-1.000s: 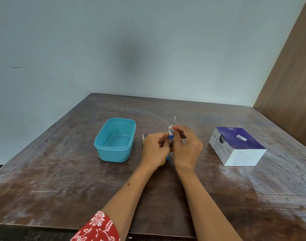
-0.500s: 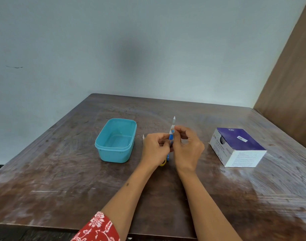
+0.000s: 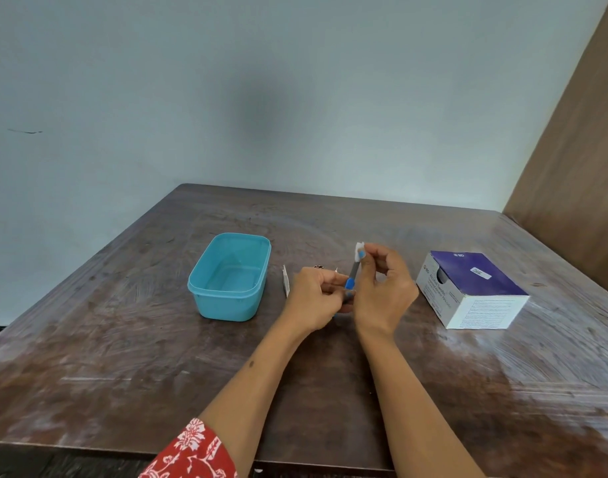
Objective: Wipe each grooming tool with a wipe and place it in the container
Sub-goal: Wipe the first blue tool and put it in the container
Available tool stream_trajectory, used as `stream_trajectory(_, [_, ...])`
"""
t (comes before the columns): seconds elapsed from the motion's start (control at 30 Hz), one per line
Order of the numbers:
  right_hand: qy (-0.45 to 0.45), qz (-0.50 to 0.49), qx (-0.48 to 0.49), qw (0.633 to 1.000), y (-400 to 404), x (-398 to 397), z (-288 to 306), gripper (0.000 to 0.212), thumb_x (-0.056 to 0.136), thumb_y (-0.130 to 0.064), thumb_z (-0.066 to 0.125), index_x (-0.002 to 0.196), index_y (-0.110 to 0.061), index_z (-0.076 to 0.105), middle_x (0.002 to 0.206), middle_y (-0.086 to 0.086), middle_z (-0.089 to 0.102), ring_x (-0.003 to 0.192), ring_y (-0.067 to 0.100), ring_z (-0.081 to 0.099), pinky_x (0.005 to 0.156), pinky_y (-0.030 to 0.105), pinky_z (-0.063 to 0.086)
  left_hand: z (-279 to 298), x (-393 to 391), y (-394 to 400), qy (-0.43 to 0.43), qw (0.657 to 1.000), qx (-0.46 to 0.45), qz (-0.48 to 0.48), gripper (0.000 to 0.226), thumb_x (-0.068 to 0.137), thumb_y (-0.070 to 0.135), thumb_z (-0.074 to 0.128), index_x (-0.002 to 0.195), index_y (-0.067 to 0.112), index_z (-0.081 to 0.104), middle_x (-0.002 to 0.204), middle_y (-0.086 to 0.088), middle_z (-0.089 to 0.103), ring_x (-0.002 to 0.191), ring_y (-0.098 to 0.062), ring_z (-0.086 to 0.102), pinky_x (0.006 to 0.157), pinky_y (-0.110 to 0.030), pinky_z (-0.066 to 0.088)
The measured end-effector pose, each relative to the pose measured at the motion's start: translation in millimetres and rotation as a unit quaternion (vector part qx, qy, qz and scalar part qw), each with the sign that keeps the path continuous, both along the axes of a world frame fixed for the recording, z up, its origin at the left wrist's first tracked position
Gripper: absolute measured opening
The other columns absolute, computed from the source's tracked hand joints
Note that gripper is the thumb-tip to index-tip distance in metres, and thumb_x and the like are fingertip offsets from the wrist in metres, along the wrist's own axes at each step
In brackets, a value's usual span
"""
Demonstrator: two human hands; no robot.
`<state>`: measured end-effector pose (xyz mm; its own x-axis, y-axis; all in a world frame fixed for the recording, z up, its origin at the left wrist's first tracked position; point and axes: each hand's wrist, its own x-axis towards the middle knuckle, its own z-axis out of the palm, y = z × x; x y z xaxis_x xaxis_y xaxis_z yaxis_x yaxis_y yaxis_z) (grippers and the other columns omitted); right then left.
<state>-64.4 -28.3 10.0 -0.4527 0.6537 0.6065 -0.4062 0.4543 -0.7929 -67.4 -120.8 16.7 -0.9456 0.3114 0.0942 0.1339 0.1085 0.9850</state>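
Note:
A thin grooming tool (image 3: 353,273) with a grey shaft and a blue handle stands nearly upright between my hands over the table's middle. My left hand (image 3: 314,300) pinches its lower blue end. My right hand (image 3: 382,291) pinches a small white wipe (image 3: 359,251) around the tool's upper tip. An empty teal plastic container (image 3: 232,276) sits on the table to the left of my hands. Other small objects lie behind my left hand, mostly hidden.
A purple and white box of alcohol swabs (image 3: 468,289) lies to the right. A torn white wipe wrapper (image 3: 286,280) lies between the container and my left hand. The brown wooden table (image 3: 123,357) meets a pale wall at the back and a brown panel (image 3: 578,160) at the right.
My right hand has slid the wipe up the tool's shaft to its tip. My left hand has kept hold of the blue end.

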Motion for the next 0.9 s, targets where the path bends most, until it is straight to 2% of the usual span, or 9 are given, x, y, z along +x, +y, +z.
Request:
stream_trajectory(0.1, [-0.025, 0.024, 0.040, 0.999, -4.6, -0.4, -2.9, 0.017, 0.078, 0.006, 0.064, 0.085, -0.008, 0.071, 0.080, -0.003, 0.068, 0.073, 0.004, 0.059, 0.068, 0.002, 0.040, 1.3, 0.0, 0.0, 0.014, 0.998, 0.035, 0.043, 0.024, 0.086, -0.007, 0.055, 0.106, 0.002, 0.066, 0.089, -0.007, 0.070, 0.070, -0.005, 0.069, 0.063, -0.014, 0.055])
stream_trajectory(0.2, [-0.033, 0.039, 0.061, 0.997, -6.5, -1.6, -5.1, 0.018, 0.078, 0.006, 0.064, 0.086, -0.008, 0.071, 0.082, 0.003, 0.070, 0.073, 0.007, 0.062, 0.069, 0.003, 0.042, 1.6, -1.6, -1.8, 0.025, 0.996, 0.039, 0.073, 0.024, 0.086, -0.005, 0.056, 0.106, 0.004, 0.067, 0.092, -0.010, 0.071, 0.078, -0.010, 0.069, 0.065, -0.015, 0.055])
stream_trajectory(0.33, [-0.016, 0.015, 0.020, 1.000, -2.8, 0.5, -1.1, 0.017, 0.080, 0.005, 0.063, 0.086, -0.009, 0.070, 0.079, -0.004, 0.065, 0.075, 0.003, 0.058, 0.068, 0.002, 0.040, -1.2, -1.6, -0.5, 0.021, 0.999, -0.021, 0.039, 0.026, 0.086, -0.004, 0.057, 0.110, 0.001, 0.065, 0.097, -0.014, 0.071, 0.079, -0.013, 0.069, 0.067, -0.021, 0.058])
stream_trajectory(0.43, [-0.008, -0.004, 0.009, 1.000, -1.1, 1.0, 2.1, 0.017, 0.081, 0.005, 0.062, 0.085, -0.009, 0.069, 0.077, -0.005, 0.063, 0.075, 0.001, 0.055, 0.067, 0.002, 0.039, -3.3, -0.8, 0.4, 0.031, 0.998, -0.044, 0.020, 0.026, 0.086, -0.004, 0.056, 0.111, 0.000, 0.063, 0.098, -0.014, 0.070, 0.076, -0.011, 0.069, 0.066, -0.020, 0.058])
stream_trajectory(0.57, [-0.015, 0.018, 0.014, 1.000, -2.1, 1.6, 0.8, 0.016, 0.079, 0.004, 0.063, 0.084, -0.010, 0.069, 0.077, -0.003, 0.065, 0.069, 0.006, 0.059, 0.067, 0.003, 0.041, -1.3, 1.5, 0.6, 0.065, 0.996, -0.033, 0.058, 0.026, 0.086, -0.005, 0.055, 0.109, 0.000, 0.065, 0.090, -0.006, 0.069, 0.070, -0.004, 0.066, 0.063, -0.014, 0.055])
stream_trajectory(0.67, [-0.033, 0.052, 0.044, 0.997, -6.9, 2.5, -1.4, 0.015, 0.077, 0.002, 0.065, 0.083, -0.011, 0.070, 0.075, -0.004, 0.066, 0.067, 0.007, 0.061, 0.067, 0.006, 0.044, -0.3, 1.4, -0.5, 0.094, 0.991, -0.019, 0.098, 0.027, 0.086, -0.004, 0.055, 0.110, 0.003, 0.066, 0.094, -0.005, 0.070, 0.072, -0.002, 0.065, 0.065, -0.011, 0.054])
stream_trajectory(0.8, [-0.030, 0.029, 0.026, 0.999, -4.9, 1.4, -1.4, 0.015, 0.079, 0.001, 0.065, 0.084, -0.013, 0.070, 0.075, -0.005, 0.067, 0.069, 0.008, 0.062, 0.068, 0.008, 0.045, -1.5, -0.3, -1.8, 0.079, 0.995, -0.030, 0.062, 0.026, 0.086, -0.004, 0.055, 0.109, 0.003, 0.066, 0.095, -0.008, 0.071, 0.076, -0.008, 0.068, 0.067, -0.016, 0.056])
stream_trajectory(0.9, [-0.009, 0.001, 0.012, 1.000, -1.1, 0.6, 0.3, 0.016, 0.080, 0.002, 0.064, 0.085, -0.012, 0.069, 0.077, -0.006, 0.065, 0.070, 0.010, 0.062, 0.067, 0.006, 0.043, -2.6, -0.9, -1.2, 0.061, 0.997, -0.045, 0.034, 0.025, 0.086, -0.004, 0.057, 0.108, 0.004, 0.066, 0.093, -0.008, 0.071, 0.078, -0.009, 0.069, 0.071, -0.021, 0.058])
